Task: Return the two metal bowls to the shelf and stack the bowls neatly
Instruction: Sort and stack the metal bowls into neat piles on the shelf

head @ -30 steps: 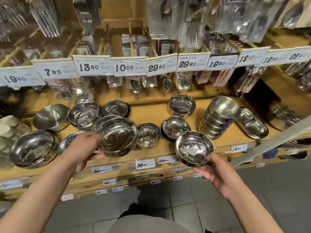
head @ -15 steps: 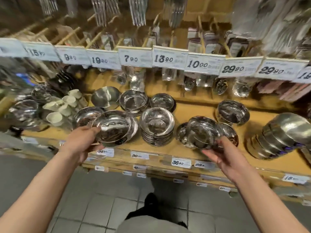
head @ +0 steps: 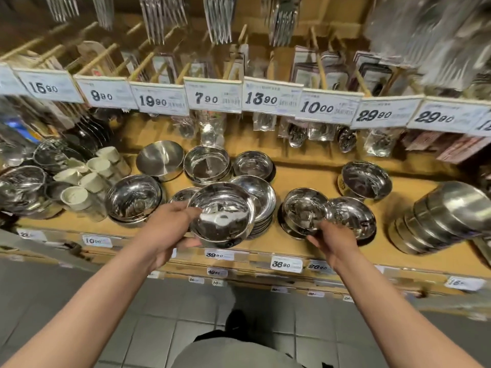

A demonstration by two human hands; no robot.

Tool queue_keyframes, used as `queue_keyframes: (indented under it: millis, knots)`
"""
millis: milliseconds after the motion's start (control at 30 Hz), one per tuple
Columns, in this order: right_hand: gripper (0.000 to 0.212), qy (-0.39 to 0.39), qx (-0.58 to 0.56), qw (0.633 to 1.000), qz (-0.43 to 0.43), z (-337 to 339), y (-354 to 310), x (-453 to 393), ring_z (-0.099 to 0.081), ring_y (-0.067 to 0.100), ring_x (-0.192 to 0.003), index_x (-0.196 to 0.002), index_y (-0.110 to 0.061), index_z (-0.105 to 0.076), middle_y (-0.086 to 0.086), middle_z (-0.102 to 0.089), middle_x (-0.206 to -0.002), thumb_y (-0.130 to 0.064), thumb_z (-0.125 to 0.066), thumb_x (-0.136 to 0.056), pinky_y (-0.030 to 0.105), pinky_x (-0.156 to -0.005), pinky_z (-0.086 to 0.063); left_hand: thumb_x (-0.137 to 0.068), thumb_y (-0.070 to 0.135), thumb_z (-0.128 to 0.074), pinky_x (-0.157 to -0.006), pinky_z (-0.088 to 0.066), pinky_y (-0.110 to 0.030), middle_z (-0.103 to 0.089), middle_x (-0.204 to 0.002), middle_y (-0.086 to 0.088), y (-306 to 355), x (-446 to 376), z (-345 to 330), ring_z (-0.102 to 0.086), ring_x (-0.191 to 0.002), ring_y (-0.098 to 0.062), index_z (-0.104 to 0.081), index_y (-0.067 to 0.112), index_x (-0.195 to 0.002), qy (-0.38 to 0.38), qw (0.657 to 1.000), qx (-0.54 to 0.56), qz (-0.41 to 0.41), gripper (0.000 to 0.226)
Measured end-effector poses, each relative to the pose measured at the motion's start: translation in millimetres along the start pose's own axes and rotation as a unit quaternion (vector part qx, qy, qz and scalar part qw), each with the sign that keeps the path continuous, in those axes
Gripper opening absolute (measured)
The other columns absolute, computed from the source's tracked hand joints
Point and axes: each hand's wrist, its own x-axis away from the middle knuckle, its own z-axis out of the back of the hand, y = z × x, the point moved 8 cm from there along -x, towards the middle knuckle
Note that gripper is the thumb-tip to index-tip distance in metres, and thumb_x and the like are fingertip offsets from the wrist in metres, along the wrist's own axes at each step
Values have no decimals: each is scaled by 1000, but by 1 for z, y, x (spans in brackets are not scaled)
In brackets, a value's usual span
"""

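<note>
nearest the camera, the left hand [head: 162,229] gripped the big bowl [head: 221,215] by its rim at 9 o'clock, fingers curled over the edge and thumb underneath, holding it level and seemingly just above the stack of large bowls [head: 259,205] that showed behind it toward 2 o'clock. the right hand [head: 333,241] pinched the small bowl [head: 304,211] at its near rim, about 5 o'clock on the bowl, which sat over or on a dark-based bowl on the wooden shelf [head: 305,179]; whether it already rested there could not be told. a second small bowl [head: 352,217] lay just beside it at 3 o'clock. to do this step well, each bowl probably needed to be centred over a stack of its own size, kept level, lowered until the rims nested, then released without dragging. the big one likely belonged on the stack behind it, since a tilted drop could knock that pile askew. farther back, 3 more bowls [head: 207,164] stood near the price tags [head: 212,98].
</note>
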Motion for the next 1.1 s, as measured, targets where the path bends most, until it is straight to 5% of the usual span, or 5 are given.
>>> queue_keyframes:
  millis: [100,433,667,933,1100]
  knots:
    - [6,6,20,1000,17,-2,3,-3,-69,29,-100,-96,-1,-61,18,-69,-110,-5,-65,-96,24,-55,-62,-99,8,-58,-49,-60,-26,-75,-65,9,9,-7,-19,-77,-73,-18,-65,10,-91,-36,999,-13,-14,11]
    - [10,41,67,995,57,15,3,-6,-77,18,-73,-97,-8,-67,9,-78,-89,-16,-72,-92,24,-53,-61,-99,18,-59,-62,-60,-33,-76,-94,-20,37,-41,-90,-73,-69,-19,-70,7,-97,-109,987,-106,-56,16]
    - [12,32,51,998,30,78,2,-2,-68,7,-53,-96,-9,-66,4,-68,-76,-20,-62,-98,26,-54,-58,-101,24,-48,-78,-47,-31,-62,-101,1,68,-45,-171,-60,-92,-20,-59,19,-93,11,883,-431,-186,14]
    - [22,13,84,996,6,147,13,-7,-51,14,-53,-89,-8,-66,3,-58,-59,-11,-49,-102,21,-45,-45,-97,13,-53,-75,-55,-36,-70,-97,-13,50,-55,-230,-59,-81,-26,-67,4,-98,36,846,-491,-203,18]
    - [23,-29,108,994,4,172,6,-15,-40,13,-40,-80,-7,-59,5,-48,-52,4,-45,-95,22,-39,-35,-93,5,-56,-61,-45,-35,-67,-78,-13,46,-54,-237,-55,-68,-27,-57,7,-68,77,854,-479,-190,25]
